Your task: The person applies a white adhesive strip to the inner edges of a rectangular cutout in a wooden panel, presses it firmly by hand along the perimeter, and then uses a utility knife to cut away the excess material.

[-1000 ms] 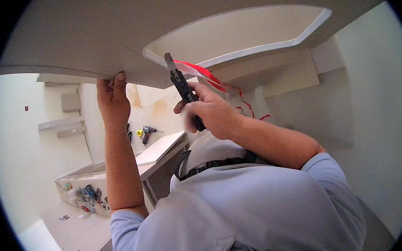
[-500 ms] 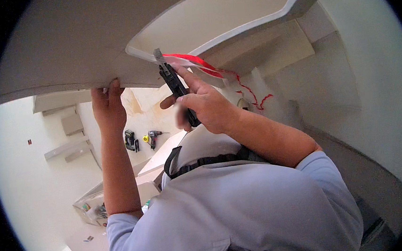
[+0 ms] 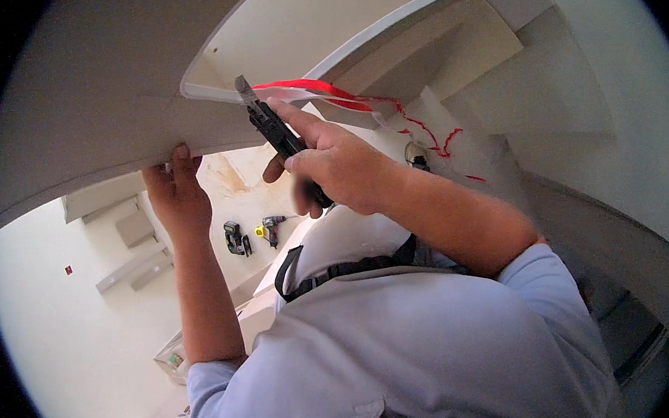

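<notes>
**One head-worn fisheye, tilted steeply over the wearer's own chest**

A single view is showing here, so no overlap with a second one is arising. The camera is sitting on the person's head and is looking down past the light blue shirt [image 3: 408, 345], which is filling the near lower half. The left hand [image 3: 179, 196] and right hand [image 3: 331, 166] are appearing close in, mid-frame. A pale curved panel [image 3: 97, 94] is bending across the far upper left. Dark rim is ringing everything.

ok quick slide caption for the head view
Right hand holds a black knife at the ceiling panel edge while the left hand braces it.
</notes>
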`<state>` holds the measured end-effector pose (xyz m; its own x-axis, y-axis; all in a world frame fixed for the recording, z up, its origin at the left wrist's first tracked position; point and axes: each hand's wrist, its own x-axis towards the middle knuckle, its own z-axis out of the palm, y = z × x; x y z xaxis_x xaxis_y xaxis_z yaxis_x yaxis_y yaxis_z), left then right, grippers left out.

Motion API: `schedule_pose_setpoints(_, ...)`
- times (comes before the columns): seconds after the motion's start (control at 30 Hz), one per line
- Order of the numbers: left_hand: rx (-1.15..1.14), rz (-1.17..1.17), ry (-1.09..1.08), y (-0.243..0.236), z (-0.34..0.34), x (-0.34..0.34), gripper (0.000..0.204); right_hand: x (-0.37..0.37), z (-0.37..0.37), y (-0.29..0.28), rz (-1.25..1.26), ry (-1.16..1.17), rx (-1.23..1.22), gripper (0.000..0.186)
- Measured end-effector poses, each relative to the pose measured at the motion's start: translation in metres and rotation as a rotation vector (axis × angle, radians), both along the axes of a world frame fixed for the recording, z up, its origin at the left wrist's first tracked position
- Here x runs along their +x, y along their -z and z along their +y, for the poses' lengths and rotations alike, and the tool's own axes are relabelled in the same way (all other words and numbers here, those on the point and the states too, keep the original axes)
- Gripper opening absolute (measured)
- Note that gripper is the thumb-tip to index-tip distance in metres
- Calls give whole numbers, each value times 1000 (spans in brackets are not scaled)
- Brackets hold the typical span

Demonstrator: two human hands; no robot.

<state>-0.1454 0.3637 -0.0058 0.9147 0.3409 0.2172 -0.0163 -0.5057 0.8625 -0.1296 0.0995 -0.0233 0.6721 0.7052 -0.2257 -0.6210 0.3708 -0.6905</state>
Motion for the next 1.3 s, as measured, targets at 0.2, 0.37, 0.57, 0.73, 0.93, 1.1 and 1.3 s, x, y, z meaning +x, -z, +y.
schedule_pose_setpoints(0.2,58,15,-22,4,-3,-3,33,10,-11,-21,-57,-89,-150,70)
schedule_pose_setpoints(0.37,86,32,3,4,-2,-3,30,15,-10,-25,-94,-137,-233,70)
schedule_pose_setpoints(0.57,63,3,-13,4,-10,-3,28,17,-9,-32,-87,-175,-281,70)
schedule_pose_setpoints(0.73,25,11,5,5,-8,-4,28,19,-6,-30,-58,-163,-234,71)
schedule_pose_setpoints(0.93,24,-7,-16,9,-9,-3,27,26,-4,-26,-57,-189,-246,72)
schedule_pose_setpoints(1.1,84,1,-40,12,-8,-3,29,29,-4,-22,-72,-198,-237,73)
schedule_pose_setpoints(1.3,187,23,-60,18,0,-3,29,28,-3,-19,-46,-208,-218,73)
